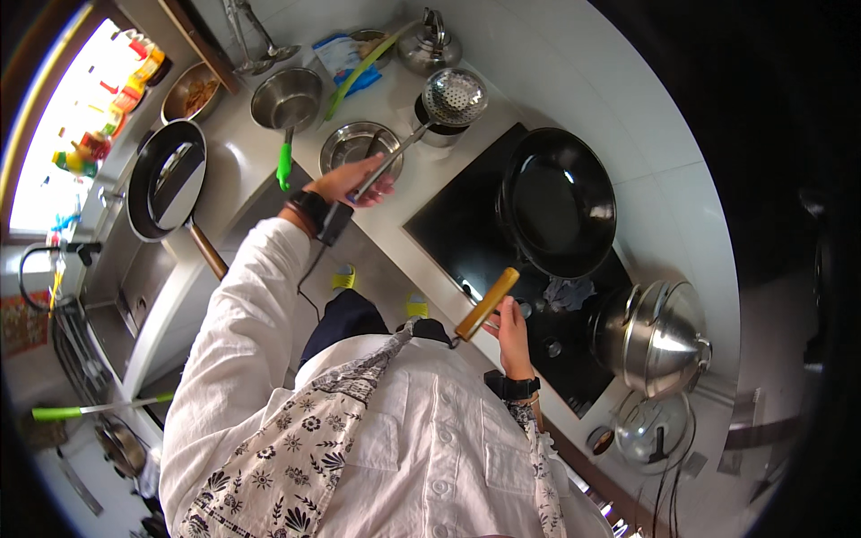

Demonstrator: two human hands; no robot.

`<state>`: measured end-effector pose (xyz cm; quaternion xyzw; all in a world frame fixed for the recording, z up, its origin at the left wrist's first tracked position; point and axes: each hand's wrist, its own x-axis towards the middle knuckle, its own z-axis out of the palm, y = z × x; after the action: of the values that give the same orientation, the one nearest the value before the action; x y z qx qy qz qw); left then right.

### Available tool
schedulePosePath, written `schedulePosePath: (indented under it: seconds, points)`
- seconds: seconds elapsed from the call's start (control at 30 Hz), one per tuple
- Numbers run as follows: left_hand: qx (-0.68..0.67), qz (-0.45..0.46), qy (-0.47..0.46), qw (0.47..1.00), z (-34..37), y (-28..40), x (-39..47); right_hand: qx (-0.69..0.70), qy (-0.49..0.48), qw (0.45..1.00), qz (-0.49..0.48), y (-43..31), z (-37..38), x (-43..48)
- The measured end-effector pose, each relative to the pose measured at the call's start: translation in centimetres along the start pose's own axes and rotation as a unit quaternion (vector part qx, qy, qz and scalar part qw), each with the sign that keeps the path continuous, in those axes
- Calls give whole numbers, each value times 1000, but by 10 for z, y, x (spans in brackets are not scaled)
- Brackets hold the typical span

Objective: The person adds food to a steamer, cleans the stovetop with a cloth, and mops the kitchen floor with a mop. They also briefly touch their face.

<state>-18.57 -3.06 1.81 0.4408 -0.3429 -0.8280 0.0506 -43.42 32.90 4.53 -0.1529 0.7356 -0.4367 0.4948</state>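
My left hand [355,181] holds the metal handle of a perforated skimmer [455,97], whose round head is over a dark-mouthed metal container [444,134]. Beneath that hand lies a round steel dish [336,144]. My right hand [512,333] is at the near edge of the black cooktop [444,222], its fingers around something thin and hard to make out. Beside its fingertips is a wooden handle [488,304], tilted; whether the hand grips it I cannot tell. A black wok [562,202] sits on the cooktop, with a crumpled grey cloth [568,293] next to it.
A lidded steel pot [662,339] stands at the right, near a glass lid [649,430]. On the left counter are a frying pan [168,181], a green-handled saucepan [286,101] and a bowl of food [195,94]. A kettle [428,47] stands by the wall; the sink [128,296] is left.
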Motion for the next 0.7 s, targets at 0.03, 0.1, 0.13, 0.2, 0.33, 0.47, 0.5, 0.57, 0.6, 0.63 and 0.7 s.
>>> schedulePosePath:
  seconds: [0.03, 0.1, 0.13, 0.2, 0.33, 0.47, 0.5, 0.57, 0.6, 0.63, 0.7]
  points:
    - [-12, 2, -13, 1000, 4, -2, 2, 6, 30, 999, -16, 0, 13, -4]
    - [-150, -8, -95, 984, 12, -6, 3, 75, 57, 996, -6, -1, 35, -11]
    - [-137, 14, -108, 984, 16, -9, 2, 113, 87, 990, -3, -1, 46, -15]
    - [-85, 62, -54, 993, 20, -15, -1, 123, 115, 986, -17, -3, 61, -22]
    - [76, 126, 77, 986, 15, -24, -10, 119, 163, 979, -22, -2, 82, -39]
    - [391, 317, 264, 823, 2, -26, -18, 133, 183, 974, -31, 1, 89, -45]
    - [393, 329, 271, 815, -1, -25, -20, 134, 188, 972, -30, 1, 89, -44]
    - [412, 308, 272, 813, -5, -24, -25, 121, 182, 975, -35, 0, 88, -42]
    - [428, 313, 276, 802, -6, -23, -27, 119, 179, 976, -47, 0, 87, -40]
    - [446, 311, 283, 790, -7, -22, -29, 113, 178, 977, -44, -1, 86, -38]
    - [473, 312, 293, 770, -7, -21, -33, 106, 176, 977, -61, -1, 84, -36]
